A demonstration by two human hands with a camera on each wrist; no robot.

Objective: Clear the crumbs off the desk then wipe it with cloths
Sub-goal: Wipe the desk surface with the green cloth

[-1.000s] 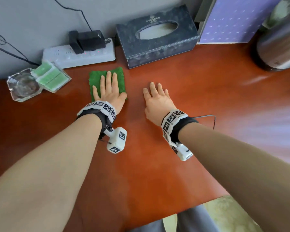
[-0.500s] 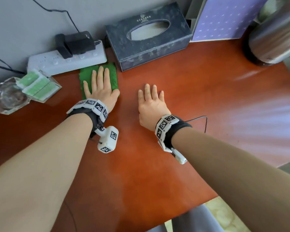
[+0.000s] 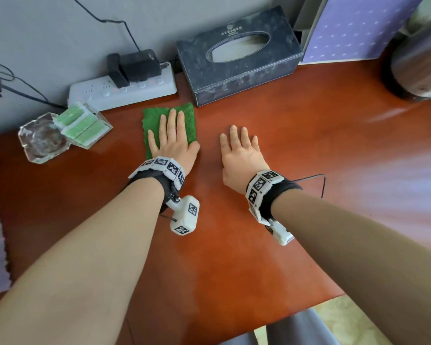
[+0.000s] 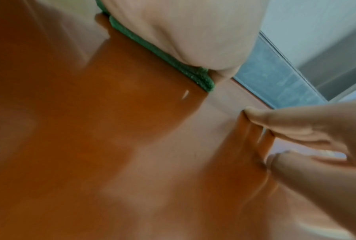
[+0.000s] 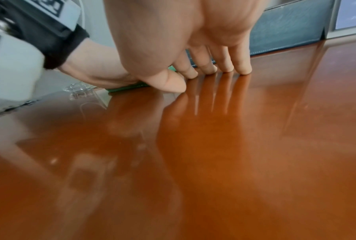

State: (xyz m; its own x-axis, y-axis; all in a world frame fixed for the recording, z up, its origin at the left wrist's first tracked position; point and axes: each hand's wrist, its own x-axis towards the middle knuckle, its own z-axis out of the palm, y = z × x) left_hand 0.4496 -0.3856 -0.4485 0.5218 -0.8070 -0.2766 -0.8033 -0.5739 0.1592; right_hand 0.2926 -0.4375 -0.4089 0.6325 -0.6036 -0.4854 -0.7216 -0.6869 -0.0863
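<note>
A green cloth [image 3: 154, 118] lies flat on the glossy red-brown desk [image 3: 234, 257], near the back wall. My left hand [image 3: 171, 138] presses on it with straight fingers and covers most of it. The left wrist view shows that palm [image 4: 183, 32] on the cloth's edge [image 4: 162, 55]. My right hand [image 3: 239, 153] lies flat on the bare desk just right of the cloth and holds nothing. In the right wrist view its fingertips [image 5: 242, 69] touch the wood, with the cloth [image 5: 127, 88] under the left hand [image 5: 90, 69] behind. I see no crumbs.
Behind the cloth are a white power strip [image 3: 125, 88] with black plugs and a dark tissue box [image 3: 239, 56]. A glass ashtray [image 3: 44, 140] and a clear box of green items [image 3: 82, 125] sit at the left. A metal vessel [image 3: 418, 58] stands back right.
My left hand has nudged the green cloth slightly toward the power strip. Both hands stay flat and side by side; the head view has shifted a little.
</note>
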